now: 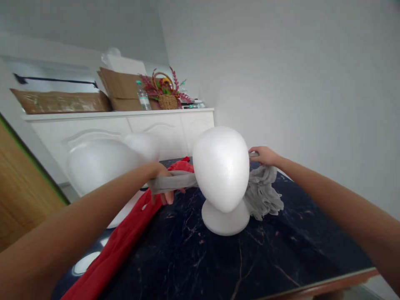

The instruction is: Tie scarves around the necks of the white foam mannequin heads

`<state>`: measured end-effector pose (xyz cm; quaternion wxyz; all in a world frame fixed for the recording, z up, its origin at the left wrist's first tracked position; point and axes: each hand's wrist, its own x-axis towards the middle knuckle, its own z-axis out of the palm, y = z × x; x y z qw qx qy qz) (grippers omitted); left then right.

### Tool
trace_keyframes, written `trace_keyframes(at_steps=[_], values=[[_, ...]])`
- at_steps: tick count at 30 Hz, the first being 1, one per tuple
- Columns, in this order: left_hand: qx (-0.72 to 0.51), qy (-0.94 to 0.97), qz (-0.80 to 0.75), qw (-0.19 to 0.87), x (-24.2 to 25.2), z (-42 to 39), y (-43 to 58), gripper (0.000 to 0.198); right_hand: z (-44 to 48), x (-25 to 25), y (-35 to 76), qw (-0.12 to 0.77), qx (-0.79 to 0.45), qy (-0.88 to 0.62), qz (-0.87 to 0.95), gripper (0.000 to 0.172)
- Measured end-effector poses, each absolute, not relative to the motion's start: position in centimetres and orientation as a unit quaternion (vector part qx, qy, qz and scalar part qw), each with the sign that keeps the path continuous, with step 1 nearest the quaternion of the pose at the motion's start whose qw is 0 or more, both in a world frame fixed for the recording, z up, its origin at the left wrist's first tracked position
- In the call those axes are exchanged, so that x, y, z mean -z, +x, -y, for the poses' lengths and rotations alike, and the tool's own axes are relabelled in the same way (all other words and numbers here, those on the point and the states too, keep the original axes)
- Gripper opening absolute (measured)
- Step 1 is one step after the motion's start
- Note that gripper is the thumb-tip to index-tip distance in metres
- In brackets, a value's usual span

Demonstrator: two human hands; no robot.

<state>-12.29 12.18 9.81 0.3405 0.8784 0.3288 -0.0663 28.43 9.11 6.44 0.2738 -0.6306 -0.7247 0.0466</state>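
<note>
A white foam mannequin head (221, 175) stands upright on the dark marble table (193, 258). A grey cloth (261, 191) runs round its back. My left hand (162, 183) is closed on the stretched end of the cloth at the head's left side. My right hand (264, 155) pinches the other end at the head's right side, where the loose remainder hangs bunched down to the table. A red cloth (125, 241) lies along the table's left side, under my left forearm.
A second white foam head (103, 166) lies on its side at the left. Behind stands a white sideboard (125, 125) with cardboard boxes (120, 87), a water bottle (143, 96) and a flower basket (167, 93). The table's near edge (328, 285) runs bottom right.
</note>
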Motion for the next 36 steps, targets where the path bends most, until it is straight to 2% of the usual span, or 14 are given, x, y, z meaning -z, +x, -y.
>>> trace_keyframes(at_steps=[3,4,7,14,17,18,20,23,26,28,33,36], values=[[0.079,0.875,-0.325,0.351,-8.5,-12.0,-13.1,0.060,-8.3,-4.6,30.5,0.240,-0.069,-0.603,0.758,0.045],[0.083,0.872,-0.324,0.357,-8.2,-12.0,-13.4,0.060,-8.0,-4.1,31.3,0.235,-0.073,-0.597,0.763,0.043],[0.096,0.863,-0.317,0.381,-7.8,-11.6,-14.1,0.058,-7.1,-3.3,34.1,0.241,-0.077,-0.601,0.758,0.024],[0.176,0.836,-0.279,0.440,-6.5,-10.4,-13.7,0.062,-4.1,-3.2,37.1,0.283,-0.113,-0.627,0.717,0.017],[0.263,0.788,-0.264,0.490,-5.7,-10.3,-13.4,0.062,-1.9,-4.6,35.9,0.245,-0.271,-0.641,0.676,0.005],[0.303,0.753,-0.261,0.523,-5.5,-10.3,-13.4,0.061,-1.0,-5.1,35.2,0.209,-0.340,-0.638,0.658,0.006],[0.345,0.677,-0.256,0.598,-4.8,-10.4,-13.4,0.067,0.7,-6.0,33.7,0.130,-0.451,-0.615,0.634,0.020],[0.281,0.631,-0.240,0.682,-3.6,-10.0,-13.2,0.086,2.9,-6.0,30.8,0.077,-0.532,-0.564,0.627,0.029],[0.179,0.640,-0.232,0.710,-2.5,-8.9,-12.5,0.096,4.3,-4.5,27.3,0.104,-0.614,-0.509,0.594,0.027],[0.116,0.661,-0.233,0.703,-1.9,-7.8,-11.7,0.093,5.1,-3.4,24.7,0.152,-0.666,-0.488,0.543,0.025],[-0.026,0.701,-0.280,0.656,-0.8,-4.6,-9.2,0.067,6.6,-1.3,18.4,0.288,-0.720,-0.476,0.415,0.028],[-0.056,0.704,-0.321,0.631,-0.7,-2.8,-7.5,0.069,7.0,-0.5,15.8,0.333,-0.733,-0.449,0.388,0.025]])
